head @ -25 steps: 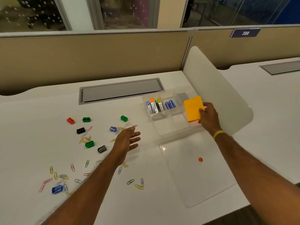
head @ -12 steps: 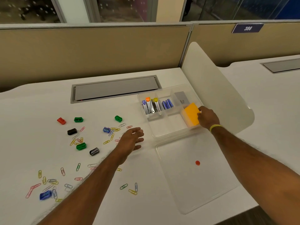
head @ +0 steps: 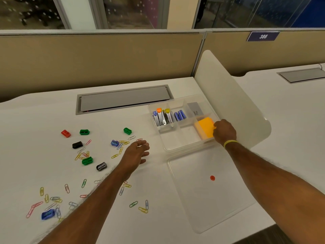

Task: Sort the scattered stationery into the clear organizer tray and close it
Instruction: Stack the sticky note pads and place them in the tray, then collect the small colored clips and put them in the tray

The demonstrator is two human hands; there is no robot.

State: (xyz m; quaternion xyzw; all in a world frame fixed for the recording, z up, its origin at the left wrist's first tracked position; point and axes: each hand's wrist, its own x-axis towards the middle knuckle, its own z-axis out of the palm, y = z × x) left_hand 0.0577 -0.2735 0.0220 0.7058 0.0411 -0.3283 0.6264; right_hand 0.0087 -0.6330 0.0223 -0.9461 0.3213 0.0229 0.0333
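A clear plastic organizer tray (head: 182, 147) with dividers is shown open, its flat transparent lid (head: 211, 199) laid just in front of it. A thick orange sticky-note pad (head: 204, 128) is gripped at its right edge by the right hand (head: 224, 132), inside the tray's right compartment. The left hand (head: 135, 154) is held open, fingers loosely spread, empty, over scattered coloured paper clips (head: 121, 148).
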